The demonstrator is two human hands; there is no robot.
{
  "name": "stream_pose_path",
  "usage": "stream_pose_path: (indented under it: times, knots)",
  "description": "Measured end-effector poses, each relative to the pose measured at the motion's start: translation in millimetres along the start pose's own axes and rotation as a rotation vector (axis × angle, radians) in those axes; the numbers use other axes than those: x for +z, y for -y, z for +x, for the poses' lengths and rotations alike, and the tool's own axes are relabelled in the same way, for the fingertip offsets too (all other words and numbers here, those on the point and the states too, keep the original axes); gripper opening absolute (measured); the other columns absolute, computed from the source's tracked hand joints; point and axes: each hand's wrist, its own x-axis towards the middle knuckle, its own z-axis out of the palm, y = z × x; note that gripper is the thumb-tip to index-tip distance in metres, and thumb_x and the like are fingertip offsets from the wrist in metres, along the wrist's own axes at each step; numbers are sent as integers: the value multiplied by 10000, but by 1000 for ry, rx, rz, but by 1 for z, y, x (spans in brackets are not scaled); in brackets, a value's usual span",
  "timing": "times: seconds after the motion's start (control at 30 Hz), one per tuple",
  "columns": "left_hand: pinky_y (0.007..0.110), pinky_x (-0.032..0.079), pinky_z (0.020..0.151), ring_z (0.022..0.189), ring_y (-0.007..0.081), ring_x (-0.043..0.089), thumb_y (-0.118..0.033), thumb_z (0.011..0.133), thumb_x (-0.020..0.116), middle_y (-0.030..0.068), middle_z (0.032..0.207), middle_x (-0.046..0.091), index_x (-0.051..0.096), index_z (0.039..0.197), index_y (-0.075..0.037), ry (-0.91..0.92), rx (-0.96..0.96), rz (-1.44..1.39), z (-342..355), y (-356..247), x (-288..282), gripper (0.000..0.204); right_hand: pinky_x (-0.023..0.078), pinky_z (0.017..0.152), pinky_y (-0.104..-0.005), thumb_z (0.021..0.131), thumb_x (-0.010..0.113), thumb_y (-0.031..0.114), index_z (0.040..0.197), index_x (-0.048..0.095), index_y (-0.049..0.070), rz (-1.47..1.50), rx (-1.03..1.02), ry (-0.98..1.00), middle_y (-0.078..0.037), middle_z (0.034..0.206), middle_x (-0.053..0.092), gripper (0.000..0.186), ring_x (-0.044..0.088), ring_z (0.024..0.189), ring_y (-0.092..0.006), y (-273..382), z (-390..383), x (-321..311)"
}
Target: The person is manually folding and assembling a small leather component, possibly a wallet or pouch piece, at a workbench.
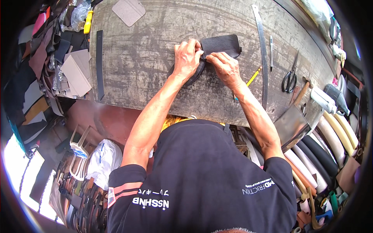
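Just beyond the left fingers and right fingers, both pinching its edge, a black leather piece extends over the desk, yellow pencil rightward

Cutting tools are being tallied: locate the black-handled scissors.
In the head view, the scissors lie on the table at right, between the pen and the hammer.

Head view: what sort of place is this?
Probably a leather-goods workshop: scissors and a hammer on the scuffed workbench, heaped leather-like offcuts at left, rolls of sheet material at right.
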Motion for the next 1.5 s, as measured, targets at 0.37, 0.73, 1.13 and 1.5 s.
stream_pose_path:
  times: [0.37, 0.73, 1.13, 1.5]
  knots:
    - [383, 379, 857, 816, 202, 621, -117, 846, 712, 9, 807, 659, 580, 969, -105, 3, -7, 36, 1, 0, 0, 181, 558, 739, -334, 762, 684, 23, 1007, 661, 64, 51, -17, 2, -59, 1001, 666, 250, 663, 883, -229, -2, 0, -4]
    - [390, 429, 882, 854, 229, 645, -128, 838, 709, 44, 847, 677, 599, 1026, -75, 182, -83, 0, 9, -3, -13, 224, 549, 741, -340, 770, 693, 21, 986, 645, 57, 37, 26, -32, -64, 998, 652, 224, 653, 878, -237, 2, 1, -2]
    - [405, 399, 843, 865, 228, 617, -90, 832, 694, 37, 860, 657, 615, 988, -90, 70, 105, 88, 5, -1, -8, 175, 542, 786, -372, 719, 643, -45, 999, 637, 46, 31, 68, -104, -94, 1009, 646, 295, 643, 913, -277, 1, -2, 23]
    - [465, 444, 955, 1103, 311, 542, -99, 783, 670, 124, 1090, 586, 681, 1076, -14, 4, 304, 329, -53, -17, 0, 305, 561, 734, -356, 696, 654, 20, 1060, 644, 7, 18, 33, 45, -124, 1019, 662, 364, 669, 877, -272, 2, 6, 5]
